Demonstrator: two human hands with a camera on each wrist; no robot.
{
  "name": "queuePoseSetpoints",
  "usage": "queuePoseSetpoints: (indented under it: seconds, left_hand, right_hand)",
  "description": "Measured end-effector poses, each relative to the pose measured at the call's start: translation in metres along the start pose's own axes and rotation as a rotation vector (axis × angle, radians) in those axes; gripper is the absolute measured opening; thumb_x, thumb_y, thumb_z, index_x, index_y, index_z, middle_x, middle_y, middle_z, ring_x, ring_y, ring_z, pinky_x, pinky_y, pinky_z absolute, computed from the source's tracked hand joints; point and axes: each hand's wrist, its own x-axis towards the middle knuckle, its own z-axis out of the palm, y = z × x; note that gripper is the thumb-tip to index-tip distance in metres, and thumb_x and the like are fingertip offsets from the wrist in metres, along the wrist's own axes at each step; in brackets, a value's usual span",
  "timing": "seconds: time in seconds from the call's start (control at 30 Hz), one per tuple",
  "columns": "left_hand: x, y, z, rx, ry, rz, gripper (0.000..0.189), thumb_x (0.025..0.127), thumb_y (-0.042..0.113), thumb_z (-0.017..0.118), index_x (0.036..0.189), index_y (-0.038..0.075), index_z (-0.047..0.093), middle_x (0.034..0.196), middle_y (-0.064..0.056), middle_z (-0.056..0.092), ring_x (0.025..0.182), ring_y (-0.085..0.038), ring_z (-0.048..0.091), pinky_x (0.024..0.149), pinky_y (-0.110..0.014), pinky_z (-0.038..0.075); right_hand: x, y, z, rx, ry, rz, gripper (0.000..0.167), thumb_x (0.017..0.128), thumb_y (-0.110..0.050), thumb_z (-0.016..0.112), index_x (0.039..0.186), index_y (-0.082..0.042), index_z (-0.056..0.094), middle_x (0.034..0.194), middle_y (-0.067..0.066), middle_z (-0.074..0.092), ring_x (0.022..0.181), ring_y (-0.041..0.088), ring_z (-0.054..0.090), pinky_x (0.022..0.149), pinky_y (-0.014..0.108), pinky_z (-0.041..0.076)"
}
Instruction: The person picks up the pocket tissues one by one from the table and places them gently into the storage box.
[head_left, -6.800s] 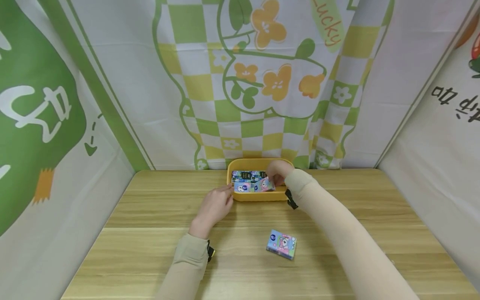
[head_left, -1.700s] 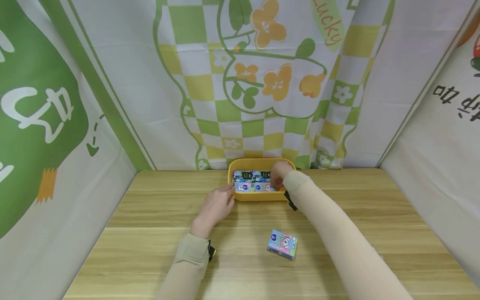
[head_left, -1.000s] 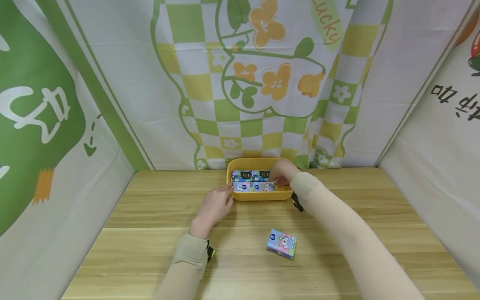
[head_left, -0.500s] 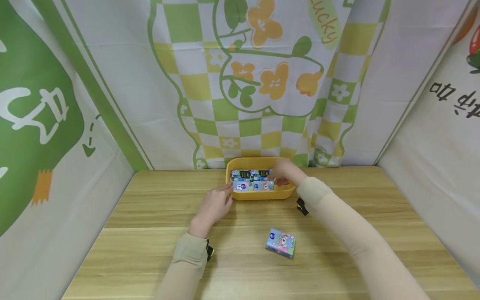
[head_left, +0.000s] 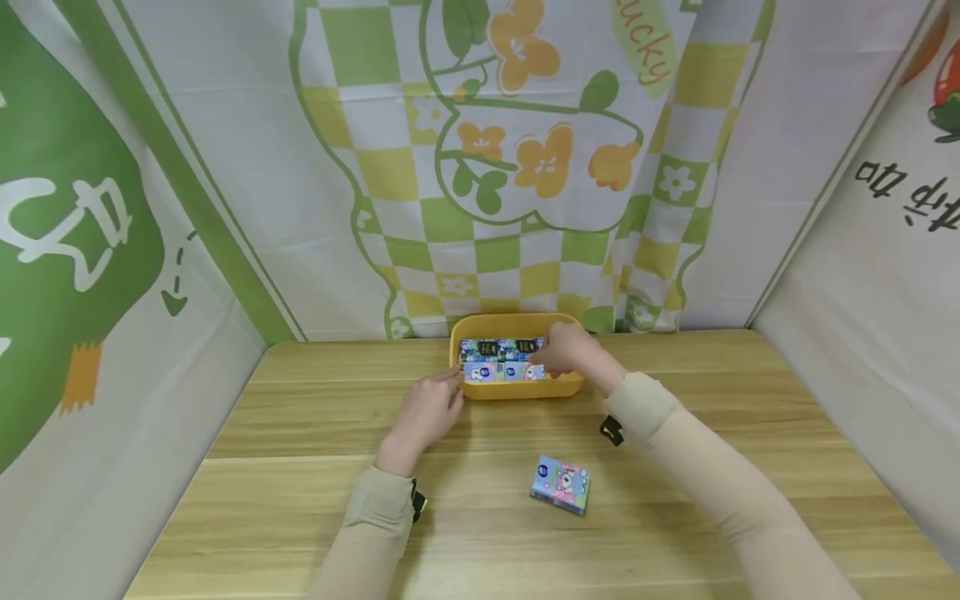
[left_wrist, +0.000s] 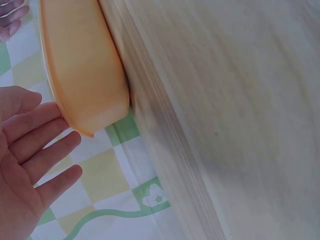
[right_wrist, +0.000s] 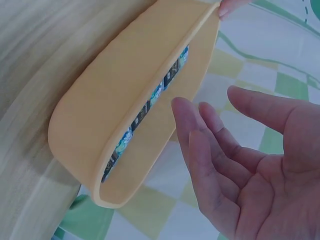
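Note:
A yellow plastic bin (head_left: 517, 390) stands at the back of the table. Inside it are a back row of dark blue tissue packs (head_left: 480, 350) and a front row of light blue and pink ones (head_left: 480, 372). My left hand (head_left: 425, 412) touches the bin's left rim; the left wrist view shows its fingers fairly straight. Over the bin's right part is my right hand (head_left: 567, 348), with loosely bent fingers and thumb apart, holding nothing in the right wrist view. It hides the bin's right end in the head view. Another light blue and pink tissue pack (head_left: 561, 485) lies flat on the table, nearer me.
The wood-grain table (head_left: 315, 483) meets a checked, flowered curtain (head_left: 480, 250) right behind the bin. Fabric walls rise at both sides. A black strap end (head_left: 612, 430) hangs from my right wrist.
Earlier my right fingers were at a tilted pack in the front row; that pack now lies level. The right hand has since risen from inside the bin. My left hand stays at the rim.

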Motion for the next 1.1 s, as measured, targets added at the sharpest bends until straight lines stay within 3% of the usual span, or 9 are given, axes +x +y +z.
queuePoseSetpoints:
  seconds: [0.1, 0.33, 0.6, 0.83, 1.1]
  left_hand:
    - [0.000, 0.001, 0.000, 0.001, -0.003, -0.004, 0.032, 0.090, 0.012, 0.059, 0.119, 0.000, 0.065, 0.128, -0.016, 0.060, 0.116, -0.030, 0.060, 0.099, -0.043, 0.049]
    - [-0.001, 0.002, -0.003, -0.004, -0.013, -0.012, 0.032, 0.090, 0.011, 0.060, 0.119, -0.001, 0.064, 0.128, -0.016, 0.060, 0.117, -0.030, 0.059, 0.101, -0.043, 0.048]
    - [0.000, 0.002, -0.002, -0.008, -0.005, -0.011, 0.031, 0.090, 0.011, 0.060, 0.118, -0.001, 0.065, 0.128, -0.016, 0.060, 0.117, -0.030, 0.059, 0.101, -0.043, 0.048]
    - [0.000, 0.002, -0.003, -0.013, -0.002, -0.009, 0.031, 0.089, 0.011, 0.060, 0.118, -0.001, 0.065, 0.127, -0.016, 0.061, 0.116, -0.030, 0.060, 0.101, -0.043, 0.048]
    - [0.001, 0.001, -0.001, -0.015, 0.009, -0.009, 0.031, 0.089, 0.010, 0.059, 0.118, 0.000, 0.065, 0.127, -0.015, 0.061, 0.115, -0.031, 0.060, 0.100, -0.045, 0.049]
  right_hand:
    - [-0.005, 0.001, 0.004, -0.005, 0.009, -0.008, 0.037, 0.090, -0.037, 0.062, 0.079, -0.003, 0.071, 0.077, 0.009, 0.073, 0.075, 0.024, 0.068, 0.052, 0.024, 0.046]
    - [-0.017, 0.000, 0.012, -0.002, 0.019, -0.022, 0.034, 0.088, -0.040, 0.064, 0.076, -0.009, 0.071, 0.074, 0.004, 0.071, 0.064, 0.013, 0.064, 0.051, 0.025, 0.045]
    - [-0.029, 0.005, 0.023, 0.015, 0.019, -0.043, 0.026, 0.089, -0.037, 0.064, 0.080, -0.012, 0.068, 0.075, 0.005, 0.071, 0.068, 0.019, 0.066, 0.056, 0.027, 0.047]
    - [-0.039, 0.010, 0.031, -0.011, 0.038, -0.071, 0.025, 0.087, -0.039, 0.066, 0.081, -0.015, 0.065, 0.066, 0.002, 0.067, 0.059, 0.013, 0.057, 0.057, 0.026, 0.044]
    - [-0.047, 0.018, 0.037, 0.056, 0.010, -0.068, 0.022, 0.086, -0.033, 0.068, 0.077, -0.013, 0.064, 0.072, 0.007, 0.070, 0.061, 0.015, 0.060, 0.053, 0.023, 0.043]
